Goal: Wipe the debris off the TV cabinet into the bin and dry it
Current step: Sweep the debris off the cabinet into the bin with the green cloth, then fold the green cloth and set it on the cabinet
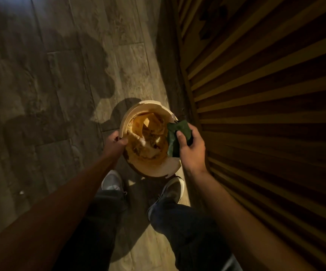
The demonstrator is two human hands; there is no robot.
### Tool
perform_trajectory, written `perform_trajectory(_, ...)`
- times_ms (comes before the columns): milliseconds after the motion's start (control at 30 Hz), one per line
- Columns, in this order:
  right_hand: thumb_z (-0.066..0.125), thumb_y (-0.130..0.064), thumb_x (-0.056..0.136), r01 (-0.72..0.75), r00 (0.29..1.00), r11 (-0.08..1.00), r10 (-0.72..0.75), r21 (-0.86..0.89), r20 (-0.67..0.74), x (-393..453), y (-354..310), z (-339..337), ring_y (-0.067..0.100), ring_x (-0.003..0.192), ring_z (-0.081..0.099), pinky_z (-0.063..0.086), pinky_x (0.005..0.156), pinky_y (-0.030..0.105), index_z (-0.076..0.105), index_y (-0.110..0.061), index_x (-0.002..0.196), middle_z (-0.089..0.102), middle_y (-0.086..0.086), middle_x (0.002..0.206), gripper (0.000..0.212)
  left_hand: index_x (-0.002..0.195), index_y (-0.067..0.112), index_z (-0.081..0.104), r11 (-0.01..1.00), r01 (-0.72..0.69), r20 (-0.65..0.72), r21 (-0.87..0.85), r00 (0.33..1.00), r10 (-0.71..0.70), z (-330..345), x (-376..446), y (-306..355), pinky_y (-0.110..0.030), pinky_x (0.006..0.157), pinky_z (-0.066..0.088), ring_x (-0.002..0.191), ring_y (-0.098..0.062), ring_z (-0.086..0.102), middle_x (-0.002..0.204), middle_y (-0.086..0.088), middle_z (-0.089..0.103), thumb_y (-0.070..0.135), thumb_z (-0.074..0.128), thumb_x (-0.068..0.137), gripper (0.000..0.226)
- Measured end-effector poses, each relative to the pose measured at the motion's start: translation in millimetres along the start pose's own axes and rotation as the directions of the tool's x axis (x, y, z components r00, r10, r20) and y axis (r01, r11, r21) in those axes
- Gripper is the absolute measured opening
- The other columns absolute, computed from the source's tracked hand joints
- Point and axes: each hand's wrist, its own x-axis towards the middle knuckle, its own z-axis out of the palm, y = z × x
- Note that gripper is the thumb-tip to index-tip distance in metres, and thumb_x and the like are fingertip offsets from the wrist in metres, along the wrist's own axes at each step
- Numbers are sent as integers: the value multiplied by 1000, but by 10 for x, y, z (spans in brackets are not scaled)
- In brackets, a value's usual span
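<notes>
A round cream bin stands on the floor in front of my feet, seen from above, with crumpled paper and other waste inside. My left hand grips the bin's left rim. My right hand holds a folded dark green cloth over the bin's right edge. The TV cabinet, with dark wooden slats on its front, rises along the right side. Its top surface is out of view.
Wood-look floor planks stretch to the left and ahead, dim and partly in shadow. My two shoes stand just behind the bin, close to the cabinet's base. A small white speck lies on the floor at left.
</notes>
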Motion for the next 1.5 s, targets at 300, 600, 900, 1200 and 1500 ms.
perform_trajectory(300,64,-26,102,51,999,998,-51,-33,0,-46,-193,20,14,119,64,52,106,49,60,-17,138,68,-7,119,37,114,7,55,985,118,-85,126,991,-108,-72,18,25,-46,86,54,96,-32,61,108,-19,62,13,57,99,17)
perform_trajectory(600,64,-22,101,92,996,996,-92,7,-7,-473,-679,-288,15,118,65,53,104,50,61,-15,136,69,-5,120,36,140,11,50,918,169,-132,358,983,-129,-142,-715,525,-53,104,46,126,-35,52,137,-16,52,30,70,91,55)
perform_trajectory(900,65,-27,100,177,984,978,-178,114,1,-1464,-1770,-885,23,123,62,50,105,54,61,-18,136,66,4,128,37,117,16,71,981,-195,199,18,962,188,192,-2665,1963,-37,92,57,112,-24,66,116,-10,70,26,66,96,23)
perform_trajectory(1200,67,-23,100,147,989,898,-127,416,-76,-2454,-2726,-1559,20,109,72,61,93,45,54,-25,125,68,7,124,29,112,25,66,954,-299,294,-21,910,292,244,-4139,2712,-19,73,58,99,-11,72,103,5,76,21,82,83,33)
perform_trajectory(1500,55,-42,103,-233,972,515,150,825,181,-2949,-3309,-1942,37,119,66,52,105,51,63,-7,134,67,23,130,47,95,43,71,757,-632,500,165,716,488,316,-5030,3283,-23,82,58,100,-5,70,98,15,75,25,69,88,19)
